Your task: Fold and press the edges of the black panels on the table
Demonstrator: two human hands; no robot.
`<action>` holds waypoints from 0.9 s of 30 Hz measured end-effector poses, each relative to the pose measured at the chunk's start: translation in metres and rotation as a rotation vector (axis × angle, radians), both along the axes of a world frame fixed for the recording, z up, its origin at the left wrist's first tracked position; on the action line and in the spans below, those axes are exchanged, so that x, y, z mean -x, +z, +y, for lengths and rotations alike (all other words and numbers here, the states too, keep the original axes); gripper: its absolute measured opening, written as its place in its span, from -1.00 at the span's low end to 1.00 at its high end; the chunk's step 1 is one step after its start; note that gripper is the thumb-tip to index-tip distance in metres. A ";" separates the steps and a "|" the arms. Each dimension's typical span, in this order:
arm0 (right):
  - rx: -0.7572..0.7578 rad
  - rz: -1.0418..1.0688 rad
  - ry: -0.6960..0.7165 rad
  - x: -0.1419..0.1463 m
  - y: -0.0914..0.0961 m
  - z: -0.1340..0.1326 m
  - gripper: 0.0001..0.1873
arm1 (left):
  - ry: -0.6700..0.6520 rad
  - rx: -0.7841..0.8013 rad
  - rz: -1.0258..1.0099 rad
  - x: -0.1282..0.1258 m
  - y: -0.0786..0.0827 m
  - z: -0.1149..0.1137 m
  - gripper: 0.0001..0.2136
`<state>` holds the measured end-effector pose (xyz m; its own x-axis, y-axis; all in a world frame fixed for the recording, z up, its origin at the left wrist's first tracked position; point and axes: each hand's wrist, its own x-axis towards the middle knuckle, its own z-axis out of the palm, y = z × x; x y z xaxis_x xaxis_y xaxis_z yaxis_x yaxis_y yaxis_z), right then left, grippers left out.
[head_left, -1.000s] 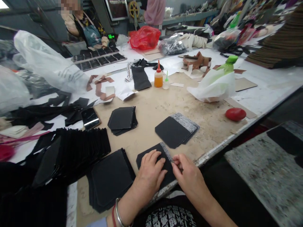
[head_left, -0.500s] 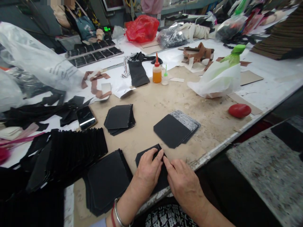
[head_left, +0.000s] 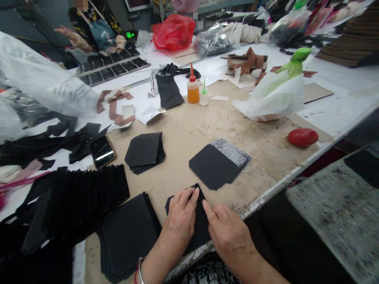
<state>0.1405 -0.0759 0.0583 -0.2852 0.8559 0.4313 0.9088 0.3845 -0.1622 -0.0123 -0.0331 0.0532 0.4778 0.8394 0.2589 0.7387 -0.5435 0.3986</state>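
Note:
A flat black panel (head_left: pixel 203 227) with clipped corners lies at the table's front edge, partly covered by both my hands. My left hand (head_left: pixel 181 215) is closed over its upper part, fingertips pressed down near the top corner. On the panel's right side, my right hand (head_left: pixel 227 230) pushes its index fingertip at the folded edge, the other fingers curled under. To the left sits a stack of similar black panels (head_left: pixel 128 232). Farther back are a small black stack (head_left: pixel 143 150) and black pieces (head_left: pixel 209 165) topped by a speckled grey strip.
An orange glue bottle (head_left: pixel 193 90) and a small clear bottle (head_left: pixel 204 96) stand mid-table. A red oval object (head_left: pixel 302 137) lies right. At left are a phone (head_left: pixel 102 151) and a long row of black pieces (head_left: pixel 89 191). A co-worker (head_left: pixel 100 31) is across the table.
The view has shifted slightly. Both my hands stay on the black panel, the right index fingertip still at its edge. The co-worker's one hand has swung outward to the left.

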 end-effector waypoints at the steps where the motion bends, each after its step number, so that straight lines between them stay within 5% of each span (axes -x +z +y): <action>1: -0.005 0.001 0.001 0.000 0.000 0.000 -0.67 | 0.003 0.000 0.006 0.000 -0.001 0.000 -0.54; 27: 0.020 -0.002 -0.061 -0.002 -0.003 -0.002 -0.67 | 0.091 0.042 0.137 -0.010 -0.003 0.002 -0.51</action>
